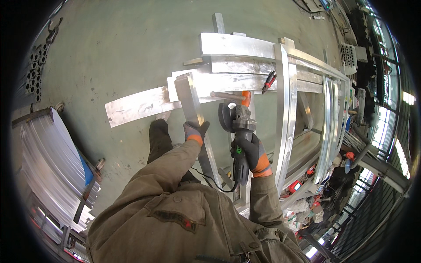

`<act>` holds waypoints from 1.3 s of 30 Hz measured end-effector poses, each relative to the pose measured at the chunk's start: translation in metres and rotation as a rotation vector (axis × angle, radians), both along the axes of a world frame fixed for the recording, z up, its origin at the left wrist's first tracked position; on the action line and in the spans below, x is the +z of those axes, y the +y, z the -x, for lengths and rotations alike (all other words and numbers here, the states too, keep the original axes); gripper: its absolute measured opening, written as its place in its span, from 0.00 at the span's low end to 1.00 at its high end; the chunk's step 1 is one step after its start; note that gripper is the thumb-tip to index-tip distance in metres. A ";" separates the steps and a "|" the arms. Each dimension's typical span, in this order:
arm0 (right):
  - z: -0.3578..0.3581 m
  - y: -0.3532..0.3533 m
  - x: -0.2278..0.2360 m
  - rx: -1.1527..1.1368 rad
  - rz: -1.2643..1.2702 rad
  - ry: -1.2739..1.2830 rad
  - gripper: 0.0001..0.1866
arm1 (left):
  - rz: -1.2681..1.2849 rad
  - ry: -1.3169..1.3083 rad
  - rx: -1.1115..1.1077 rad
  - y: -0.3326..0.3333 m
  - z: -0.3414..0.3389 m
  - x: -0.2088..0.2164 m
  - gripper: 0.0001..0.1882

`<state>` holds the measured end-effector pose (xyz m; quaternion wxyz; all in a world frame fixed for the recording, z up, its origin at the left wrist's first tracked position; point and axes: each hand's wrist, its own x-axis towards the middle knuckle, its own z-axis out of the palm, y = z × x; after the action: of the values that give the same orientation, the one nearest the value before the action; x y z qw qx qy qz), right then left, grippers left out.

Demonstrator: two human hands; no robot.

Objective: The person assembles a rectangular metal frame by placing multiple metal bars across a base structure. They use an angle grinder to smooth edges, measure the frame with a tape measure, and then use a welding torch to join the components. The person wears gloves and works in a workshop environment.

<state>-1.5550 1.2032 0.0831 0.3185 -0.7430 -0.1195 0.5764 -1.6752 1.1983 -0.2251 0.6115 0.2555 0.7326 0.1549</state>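
My right hand (247, 151), in a black and orange glove, is wrapped round the body of a black angle grinder (242, 125). The grinder's guard points away from me, and its black cord curves back toward my body. My left hand (195, 131), in a grey and orange glove, grips an aluminium bar (190, 97) that runs from near my body out to the stacked metal. Just beyond the grinder lies a hammer (246, 98) with an orange head and a wooden handle. Red-handled pliers (269, 82) rest on the metal farther right.
Flat aluminium pieces (140, 104) lie across the front. An aluminium frame (285, 109) stands at my right. Stacked long profiles (57, 149) lie on a rack at the left. Bags and red tools (296, 186) crowd the lower right. Green floor (131, 44) stretches ahead.
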 end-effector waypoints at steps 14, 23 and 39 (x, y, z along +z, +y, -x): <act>0.001 0.071 -0.041 0.149 0.116 -0.066 0.16 | 0.385 0.432 -0.176 0.023 -0.053 0.022 0.64; -0.023 0.078 -0.041 0.047 0.110 -0.038 0.17 | 0.386 0.390 -0.192 0.059 -0.030 0.038 0.74; -0.050 0.123 -0.091 0.307 0.119 0.001 0.17 | 0.341 0.324 -0.116 0.066 -0.045 0.005 0.64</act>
<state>-1.5050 1.3266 -0.0082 0.1822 -0.7332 -0.1973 0.6248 -1.6307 1.2643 -0.2204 0.5281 0.2119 0.8208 -0.0496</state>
